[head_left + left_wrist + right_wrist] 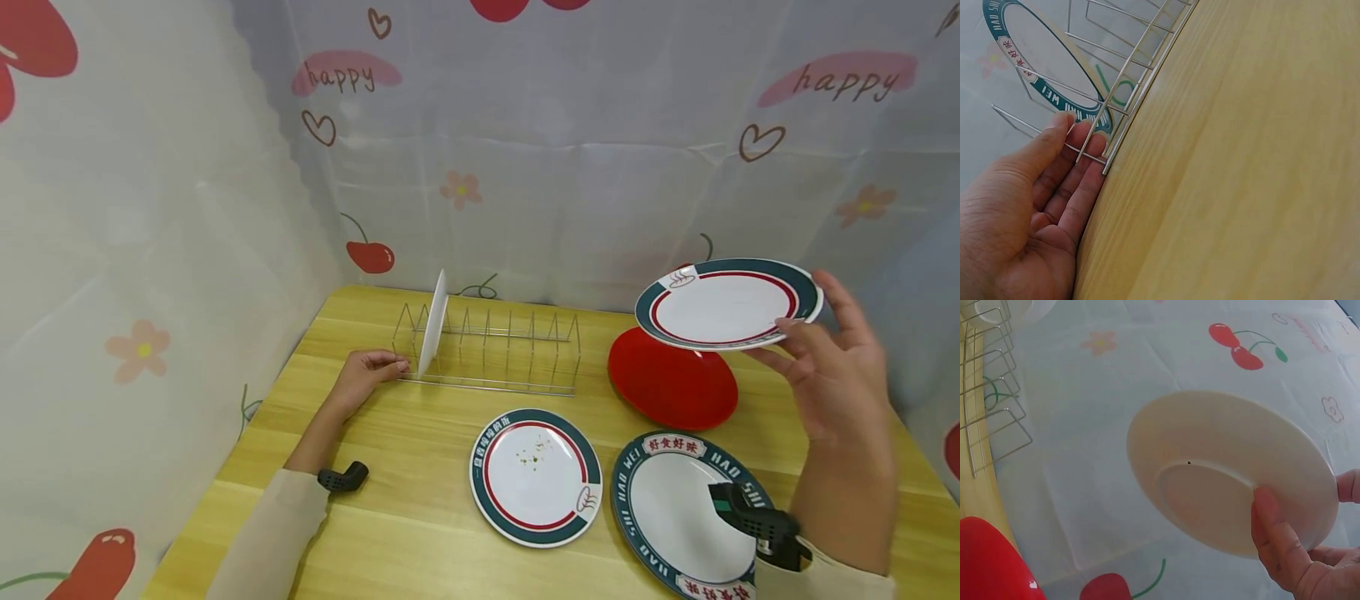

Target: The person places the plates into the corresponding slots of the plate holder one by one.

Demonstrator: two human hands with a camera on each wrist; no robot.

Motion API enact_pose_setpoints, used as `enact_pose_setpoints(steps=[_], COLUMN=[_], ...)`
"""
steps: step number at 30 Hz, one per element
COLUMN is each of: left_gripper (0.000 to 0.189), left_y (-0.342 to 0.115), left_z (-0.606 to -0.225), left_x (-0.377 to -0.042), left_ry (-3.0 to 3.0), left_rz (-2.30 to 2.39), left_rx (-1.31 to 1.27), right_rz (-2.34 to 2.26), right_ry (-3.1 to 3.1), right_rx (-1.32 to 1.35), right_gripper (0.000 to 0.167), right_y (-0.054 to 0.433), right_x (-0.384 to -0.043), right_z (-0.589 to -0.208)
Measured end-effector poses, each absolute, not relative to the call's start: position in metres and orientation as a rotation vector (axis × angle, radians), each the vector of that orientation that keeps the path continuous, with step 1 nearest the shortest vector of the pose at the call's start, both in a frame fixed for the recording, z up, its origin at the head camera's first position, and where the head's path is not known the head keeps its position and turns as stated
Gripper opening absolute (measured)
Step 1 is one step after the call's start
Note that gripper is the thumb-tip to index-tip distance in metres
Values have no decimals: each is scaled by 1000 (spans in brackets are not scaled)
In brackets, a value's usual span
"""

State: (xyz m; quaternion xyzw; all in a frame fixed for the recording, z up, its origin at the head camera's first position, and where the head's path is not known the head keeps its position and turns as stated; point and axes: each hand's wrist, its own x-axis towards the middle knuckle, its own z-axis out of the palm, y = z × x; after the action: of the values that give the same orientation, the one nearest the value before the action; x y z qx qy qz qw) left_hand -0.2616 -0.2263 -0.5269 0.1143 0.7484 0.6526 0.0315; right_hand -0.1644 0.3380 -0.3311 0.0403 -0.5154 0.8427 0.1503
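- Right hand (843,375): grasps the held plate (723,304) at its right edge, thumb over the rim, fingers against the underside.
- Held plate: raised off the bench (405,517), slightly tilted, to the right of the wire rack (487,387). The upper face is white with a dark green band, a red ring and a leaf mark. The right wrist view shows a pale underside with a foot ring and one small dark spot.
- Left hand: (365,373) grasps the left end of the wire rack between thumb and fingers, beside the bench surface.
- Wire rack: stands toward the rear of the bench. One standing plate (432,325) sits on edge near its left end, close to the left fingertips; its lettered face points left.
- Red plate (667,392): rests on the bench right of the rack, its rear part hidden by the held plate.
- Speckled plate (536,508): lies face up in front of the rack, with small specks (532,457) on its white centre.
- Lettered plate (678,517): lies face up to the right of the speckled plate, partly covered by the right wrist device (757,521). Contact with the red plate cannot be determined.
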Motion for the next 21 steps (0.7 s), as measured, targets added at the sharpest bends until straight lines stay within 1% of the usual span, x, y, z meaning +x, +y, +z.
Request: enact_pose_setpoints(steps=[9, 16, 21], left_gripper=[22, 23, 24], left_y=[-229, -228, -227], left_z=[-528, -527, -527], left_x=[-263, -265, -264], left_ry=[2311, 2304, 2289], left_rz=[2016, 2038, 2044], left_rx=[357, 365, 355], right_rz=[2457, 2450, 2457], right_ry=[-1537, -1583, -1633], right_rx=[196, 307, 318], right_gripper=[63, 62, 62], right_y=[320, 307, 299], right_x=[-166, -170, -172], right_z=[-329, -327, -328])
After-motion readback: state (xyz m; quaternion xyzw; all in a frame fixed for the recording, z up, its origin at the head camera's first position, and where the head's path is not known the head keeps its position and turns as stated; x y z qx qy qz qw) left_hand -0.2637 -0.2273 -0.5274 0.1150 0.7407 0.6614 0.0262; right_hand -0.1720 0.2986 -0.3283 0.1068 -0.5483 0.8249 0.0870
